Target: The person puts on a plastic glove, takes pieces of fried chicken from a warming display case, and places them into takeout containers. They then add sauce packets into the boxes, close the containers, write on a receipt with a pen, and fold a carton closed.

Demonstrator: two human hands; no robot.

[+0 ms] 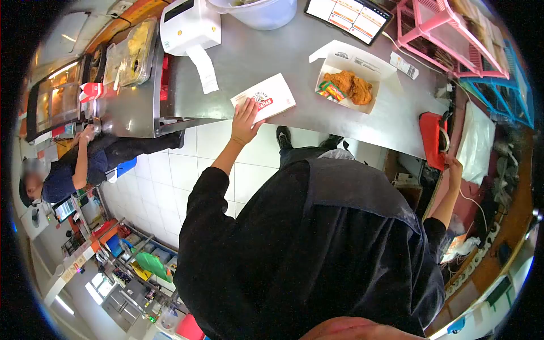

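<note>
Left hand lies flat on the closed box, fingers spread over the top, nothing clasped. Right hand is at the near end of the red tape dispenser, fingers touching it; can't tell how tightly they are clenched. A tape roll sits in the dispenser, at the counter's right end.

Containers: the open box stands on the metal counter, right of the closed one and well apart from it. Lid folded back, side flaps out. Inside: fried chicken, browned, rough crust, plus a green, yellow and red sachet against the chicken at the left. White tub at the far edge, cut off by the frame, something greenish in it, too little shown to tell. Clear tray at far left has yellowish food. Pink basket at far right; contents unclear.

Closed box looks: white, flat, low, lid down, set at a slant near the counter's front edge. Black logo and a red label on top, "CHICKEN" readable, part of the label under the fingers. What's in it can't be seen.

Also: printer with a paper strip hanging out, its end near the closed box. Tablet, lit, behind the open box.
</note>
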